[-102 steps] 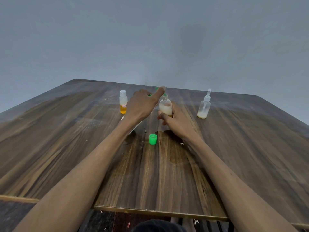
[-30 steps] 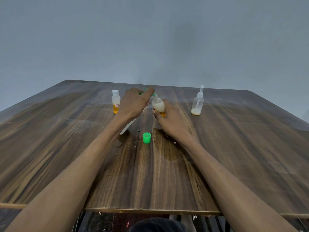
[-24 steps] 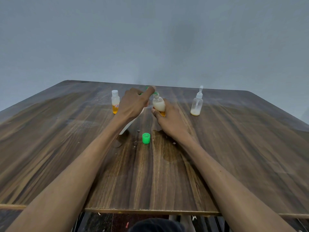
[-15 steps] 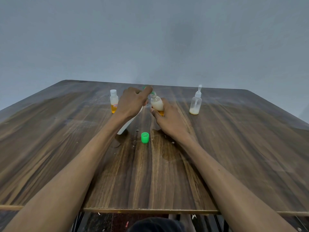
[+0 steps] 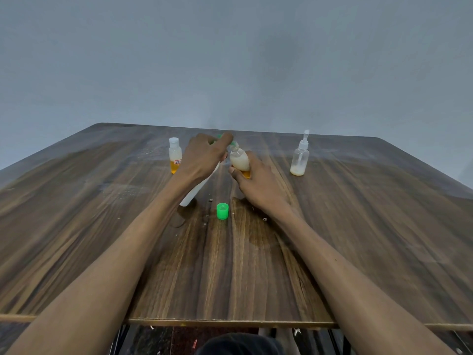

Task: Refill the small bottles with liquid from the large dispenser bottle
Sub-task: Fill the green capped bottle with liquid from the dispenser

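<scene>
My left hand (image 5: 203,158) grips the large white dispenser bottle (image 5: 194,191), tilted so its green top leans toward the small bottle on its right; the hand hides most of that top. My right hand (image 5: 257,185) holds this small clear bottle (image 5: 239,160), which carries whitish liquid over an orange layer and leans slightly toward the dispenser. The small bottle's mouth sits right at the dispenser's tip. A loose green cap (image 5: 222,211) stands on the table just in front of both hands.
A small white-capped bottle (image 5: 175,158) with orange liquid stands at the left of my left hand. A clear spray bottle (image 5: 300,157) with a little whitish liquid stands at the right. The wooden table (image 5: 358,226) shows small droplets near the cap.
Over the earlier frames both hands keep their holds on the two bottles. The view shifts slightly; the small bottle leans a little more toward the dispenser.
</scene>
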